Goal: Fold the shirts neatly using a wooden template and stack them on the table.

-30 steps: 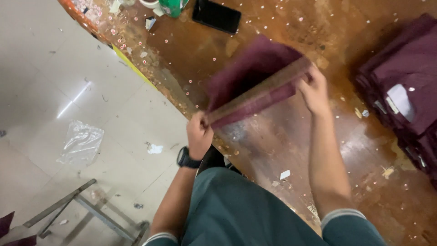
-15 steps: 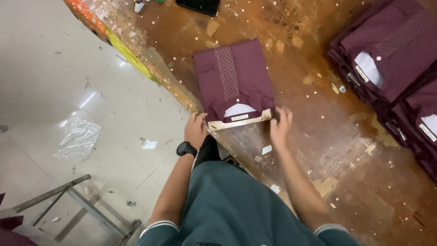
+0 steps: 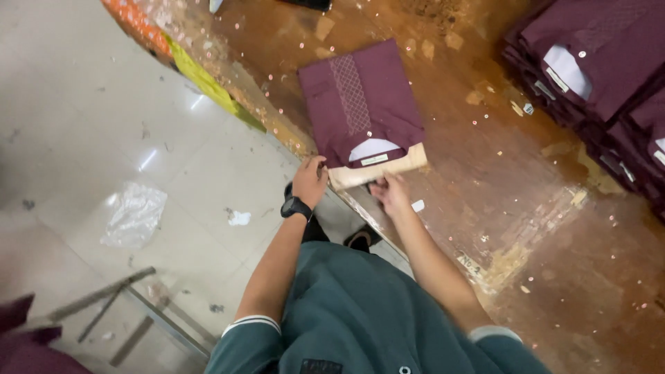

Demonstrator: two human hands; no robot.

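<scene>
since a second ago the folded shirt (image 3: 360, 104) has gone from tilted up in the air between my hands to lying flat on the brown table (image 3: 485, 208), collar end toward me; since half a second ago it has hardly shifted, only my hands have closed in on its near edge.

the shirt is maroon, with a patterned strip down the front and a pale card insert showing at the neck. a tan cardboard sheet (image 3: 377, 170) sticks out under the collar end, right at the table edge. it seems to be there to keep the fold stiff and square.

left hand (image 3: 309, 181): fingers curled over the left corner of the cardboard, pinching it. black watch (image 3: 296, 206) on that wrist. right hand (image 3: 390, 194): fingers bent, tips touching the lower edge of the cardboard; whether it truly grips i cannot tell.

outward: a stack of folded maroon shirts (image 3: 589, 62) sits well apart at the far right of the table. table surface is worn, dotted with paper scraps. on the tiled floor (image 3: 83, 125) to my left lies a crumpled plastic bag (image 3: 135, 215).
</scene>
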